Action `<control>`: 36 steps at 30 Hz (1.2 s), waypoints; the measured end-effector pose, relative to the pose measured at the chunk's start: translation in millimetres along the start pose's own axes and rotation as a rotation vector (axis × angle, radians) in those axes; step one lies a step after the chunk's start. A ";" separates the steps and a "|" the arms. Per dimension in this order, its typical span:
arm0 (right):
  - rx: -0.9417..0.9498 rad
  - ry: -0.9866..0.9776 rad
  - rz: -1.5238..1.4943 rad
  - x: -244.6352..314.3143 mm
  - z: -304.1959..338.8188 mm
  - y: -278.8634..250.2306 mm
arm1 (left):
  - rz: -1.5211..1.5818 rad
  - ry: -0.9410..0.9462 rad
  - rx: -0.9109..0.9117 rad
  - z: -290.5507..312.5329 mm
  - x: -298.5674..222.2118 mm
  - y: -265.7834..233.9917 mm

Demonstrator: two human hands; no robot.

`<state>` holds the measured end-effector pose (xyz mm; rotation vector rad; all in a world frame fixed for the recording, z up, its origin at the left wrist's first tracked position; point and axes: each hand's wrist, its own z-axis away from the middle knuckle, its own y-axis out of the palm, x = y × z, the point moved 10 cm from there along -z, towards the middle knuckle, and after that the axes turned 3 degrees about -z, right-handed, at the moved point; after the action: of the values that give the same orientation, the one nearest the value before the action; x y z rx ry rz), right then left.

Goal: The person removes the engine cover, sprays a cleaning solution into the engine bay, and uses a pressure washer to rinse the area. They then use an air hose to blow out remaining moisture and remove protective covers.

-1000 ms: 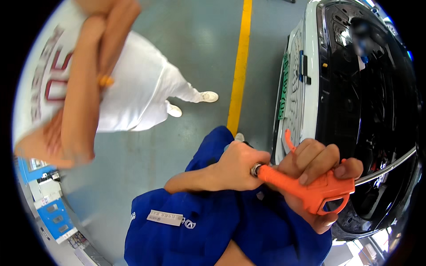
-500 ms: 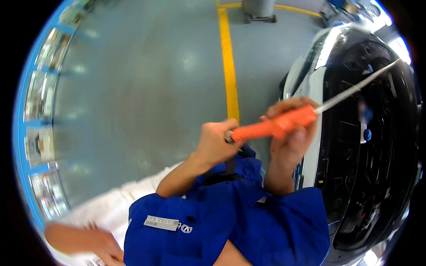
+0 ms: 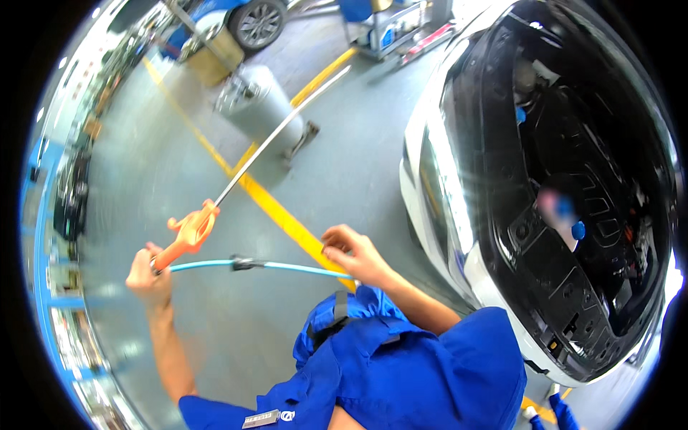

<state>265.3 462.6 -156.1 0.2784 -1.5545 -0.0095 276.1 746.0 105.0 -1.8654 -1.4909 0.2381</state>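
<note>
At the left, my left hand (image 3: 149, 278) is closed around the lower end of an orange air blow gun (image 3: 192, 231). The gun's long thin metal nozzle (image 3: 276, 134) points up and away to the right. A light blue air hose (image 3: 301, 268) runs from near the gun's base across to my right hand, with a dark clamp-like fitting (image 3: 246, 263) partway along. My right hand (image 3: 360, 258) is just above the hose's right end, thumb and fingers apart. Whether it touches the hose, I cannot tell.
On the right stands a white car (image 3: 466, 269) with its engine bay exposed. A grey wheeled bin (image 3: 261, 107) is ahead, beyond a yellow floor line (image 3: 276, 208). Further off are a cart (image 3: 380, 36) and a blue car's wheel (image 3: 258, 25). Shelving (image 3: 68, 279) lines the left.
My right hand has let go of the blow gun. My left hand has carried it leftward, away from the car. The view has shifted, and the person in white is out of sight.
</note>
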 end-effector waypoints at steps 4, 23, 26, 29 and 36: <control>0.170 -0.021 0.144 9.3 -91.5 21.4 | -0.024 -0.043 -0.066 -111.6 73.8 82.1; -1.449 -0.566 -0.098 143.7 -368.5 -303.7 | 1.871 0.740 1.547 -297.8 -322.3 538.4; -1.635 -0.756 0.031 184.2 -335.6 -329.9 | 1.662 1.580 1.504 -302.1 -366.4 561.1; -2.063 -1.016 0.231 236.4 -286.1 -318.2 | 1.514 1.754 0.983 -306.9 -400.4 627.7; -3.008 -0.620 0.789 279.1 -232.0 -184.5 | 1.517 2.378 1.421 -320.2 -456.3 672.2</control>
<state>531.5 272.9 86.6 2.6078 0.4768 1.5818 829.8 153.9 -219.7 -0.3958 1.4785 -0.2475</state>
